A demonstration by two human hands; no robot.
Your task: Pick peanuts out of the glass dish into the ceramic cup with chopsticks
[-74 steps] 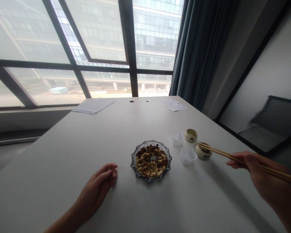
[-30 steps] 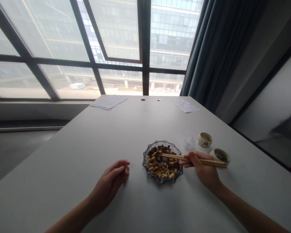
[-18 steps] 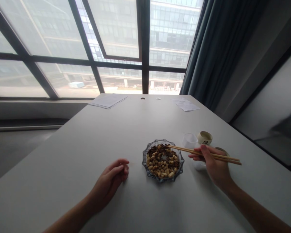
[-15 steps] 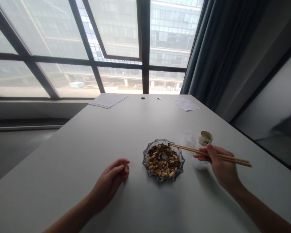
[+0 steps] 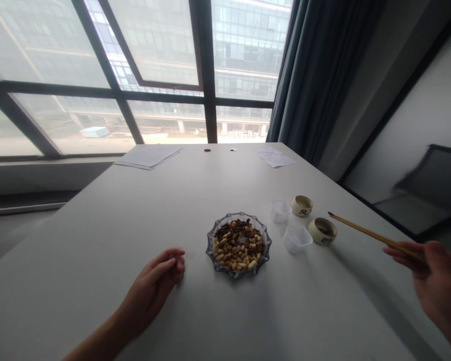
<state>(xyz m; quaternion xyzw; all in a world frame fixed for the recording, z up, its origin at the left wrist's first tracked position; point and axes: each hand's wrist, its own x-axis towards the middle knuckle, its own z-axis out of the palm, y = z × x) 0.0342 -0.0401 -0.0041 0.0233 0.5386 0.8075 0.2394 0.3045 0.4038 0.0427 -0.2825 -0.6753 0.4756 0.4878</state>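
My right hand (image 5: 436,276) is closed around a pair of wooden chopsticks (image 5: 372,234) at the right edge, clear of the tabletop. Their tips point left, just above and right of the nearer small round cup (image 5: 322,231). Something dark shows at the tips, too small to name for certain. My left hand (image 5: 156,283) rests on the table with its fingers loosely curled together and nothing visible in them. Right of it stands a scalloped glass bowl (image 5: 212,265) of peanuts (image 5: 235,258) and dark seeds (image 5: 225,228).
Beside the bowl stand two clear plastic containers, a farther one (image 5: 279,211) and a nearer one (image 5: 297,239). Behind the nearer cup is another round cup (image 5: 301,206). Papers (image 5: 148,157) lie far left and more sheets (image 5: 274,156) far right on the white table (image 5: 108,220).
My right hand has moved right with the chopsticks, away from the bowl, uncovering the nearer cup and container. The view has shifted right. My left hand keeps its pose.
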